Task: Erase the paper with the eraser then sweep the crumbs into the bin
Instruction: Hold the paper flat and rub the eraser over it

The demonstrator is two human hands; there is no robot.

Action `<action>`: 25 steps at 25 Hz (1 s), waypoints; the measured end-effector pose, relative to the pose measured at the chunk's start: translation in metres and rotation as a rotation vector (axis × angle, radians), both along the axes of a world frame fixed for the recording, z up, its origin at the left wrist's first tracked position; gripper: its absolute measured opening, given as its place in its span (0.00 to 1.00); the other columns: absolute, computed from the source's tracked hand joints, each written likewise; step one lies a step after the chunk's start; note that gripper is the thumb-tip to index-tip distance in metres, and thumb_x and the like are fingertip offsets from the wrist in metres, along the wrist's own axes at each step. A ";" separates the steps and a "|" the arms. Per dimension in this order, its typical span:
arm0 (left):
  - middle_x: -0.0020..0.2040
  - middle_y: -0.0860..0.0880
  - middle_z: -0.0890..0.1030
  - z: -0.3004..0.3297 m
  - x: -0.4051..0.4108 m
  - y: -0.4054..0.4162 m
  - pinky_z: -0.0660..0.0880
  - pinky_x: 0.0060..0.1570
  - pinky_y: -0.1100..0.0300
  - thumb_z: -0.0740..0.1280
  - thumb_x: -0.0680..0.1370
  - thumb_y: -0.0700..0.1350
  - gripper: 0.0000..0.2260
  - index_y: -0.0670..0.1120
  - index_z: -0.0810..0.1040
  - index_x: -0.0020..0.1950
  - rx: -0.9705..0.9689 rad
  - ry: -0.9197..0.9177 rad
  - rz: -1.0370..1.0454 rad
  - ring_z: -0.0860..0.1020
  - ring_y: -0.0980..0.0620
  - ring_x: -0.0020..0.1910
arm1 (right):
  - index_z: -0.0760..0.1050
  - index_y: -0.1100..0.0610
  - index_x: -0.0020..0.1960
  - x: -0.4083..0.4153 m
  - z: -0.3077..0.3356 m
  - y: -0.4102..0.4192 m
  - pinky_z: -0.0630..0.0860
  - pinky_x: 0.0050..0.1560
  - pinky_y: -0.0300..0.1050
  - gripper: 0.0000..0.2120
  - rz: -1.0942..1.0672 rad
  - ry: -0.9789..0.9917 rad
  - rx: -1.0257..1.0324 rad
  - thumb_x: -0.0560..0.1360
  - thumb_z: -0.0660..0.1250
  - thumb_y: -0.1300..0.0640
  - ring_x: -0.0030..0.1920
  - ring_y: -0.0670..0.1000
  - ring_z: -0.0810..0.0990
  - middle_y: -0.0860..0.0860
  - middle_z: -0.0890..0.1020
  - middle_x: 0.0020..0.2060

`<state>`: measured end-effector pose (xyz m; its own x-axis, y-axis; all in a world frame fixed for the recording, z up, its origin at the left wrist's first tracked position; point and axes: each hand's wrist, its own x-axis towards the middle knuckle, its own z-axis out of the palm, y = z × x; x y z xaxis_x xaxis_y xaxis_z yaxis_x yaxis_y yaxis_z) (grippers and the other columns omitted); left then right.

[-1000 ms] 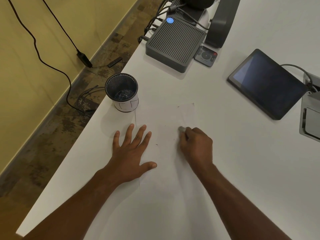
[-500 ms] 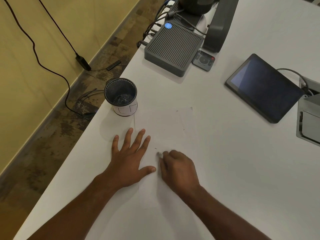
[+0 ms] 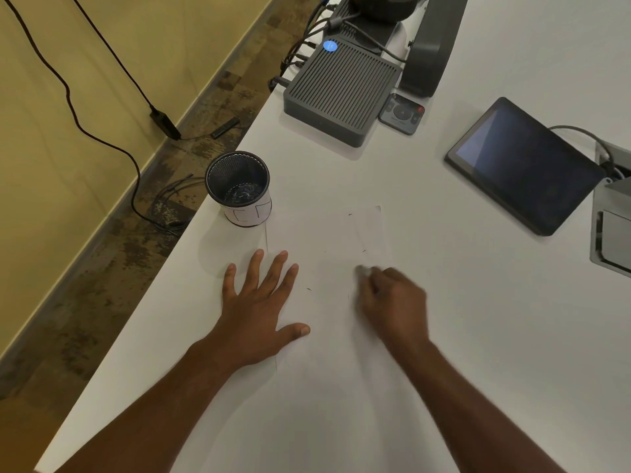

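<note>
Left hand (image 3: 254,314): lay flat, fingers spread, on paper (image 3: 327,254).
Right hand (image 3: 392,300): blurred, fingers curled, pinched eraser (image 3: 361,270) against paper.
Bin (image 3: 239,187): beside paper's far-left corner, on table (image 3: 444,268).

White paper (image 3: 327,240), black mesh bin (image 3: 238,186), grey eraser (image 3: 362,270)

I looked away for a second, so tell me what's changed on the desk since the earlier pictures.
The right hand, pinching the eraser, swept toward the left hand and back out to the right across the paper. The left hand stayed flat on the paper's edge; the bin has not moved.
</note>
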<state>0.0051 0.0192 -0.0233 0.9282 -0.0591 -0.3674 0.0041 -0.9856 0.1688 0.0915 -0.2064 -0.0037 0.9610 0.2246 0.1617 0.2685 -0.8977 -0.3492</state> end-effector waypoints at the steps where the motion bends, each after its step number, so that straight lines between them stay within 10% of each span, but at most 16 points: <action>1: 0.78 0.54 0.28 0.000 0.000 0.000 0.31 0.72 0.34 0.41 0.71 0.78 0.44 0.56 0.33 0.79 -0.002 -0.002 0.000 0.25 0.46 0.75 | 0.70 0.55 0.31 0.005 0.002 -0.002 0.65 0.27 0.43 0.18 -0.066 -0.021 0.006 0.78 0.64 0.52 0.27 0.55 0.73 0.50 0.71 0.26; 6: 0.80 0.53 0.32 -0.001 -0.001 0.000 0.33 0.72 0.34 0.38 0.70 0.79 0.45 0.56 0.36 0.80 0.003 -0.014 0.000 0.27 0.46 0.76 | 0.76 0.56 0.37 -0.050 0.001 0.027 0.65 0.28 0.41 0.10 0.352 0.064 -0.003 0.76 0.67 0.56 0.29 0.54 0.74 0.50 0.75 0.29; 10: 0.79 0.54 0.30 0.000 0.000 0.000 0.32 0.72 0.34 0.39 0.70 0.79 0.45 0.55 0.36 0.80 -0.008 -0.009 -0.003 0.27 0.47 0.76 | 0.71 0.56 0.31 0.017 0.007 0.013 0.65 0.27 0.43 0.16 -0.020 -0.024 0.021 0.76 0.65 0.54 0.26 0.57 0.73 0.52 0.73 0.26; 15: 0.80 0.54 0.32 -0.001 -0.002 -0.001 0.34 0.73 0.34 0.37 0.69 0.79 0.47 0.52 0.33 0.79 -0.007 -0.010 0.017 0.29 0.47 0.77 | 0.75 0.56 0.37 -0.037 0.004 0.051 0.63 0.27 0.42 0.07 0.456 0.090 -0.040 0.71 0.71 0.58 0.29 0.55 0.73 0.52 0.75 0.30; 19: 0.79 0.54 0.29 0.002 0.000 -0.001 0.33 0.73 0.34 0.37 0.67 0.79 0.49 0.50 0.32 0.79 -0.023 0.006 0.018 0.27 0.46 0.77 | 0.73 0.58 0.31 0.033 0.008 0.042 0.59 0.28 0.39 0.13 0.038 -0.032 0.026 0.73 0.70 0.60 0.25 0.55 0.71 0.52 0.72 0.25; 25: 0.81 0.53 0.34 -0.002 -0.002 -0.001 0.34 0.73 0.35 0.41 0.70 0.79 0.49 0.49 0.39 0.81 -0.036 -0.016 0.019 0.30 0.47 0.78 | 0.76 0.57 0.35 0.009 0.001 0.055 0.67 0.28 0.42 0.10 0.344 0.105 -0.035 0.75 0.67 0.58 0.28 0.56 0.74 0.53 0.75 0.28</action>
<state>0.0034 0.0185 -0.0253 0.9348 -0.0542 -0.3509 0.0198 -0.9788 0.2040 0.1009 -0.1511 -0.0025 0.8390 0.5415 0.0530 0.5216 -0.7727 -0.3619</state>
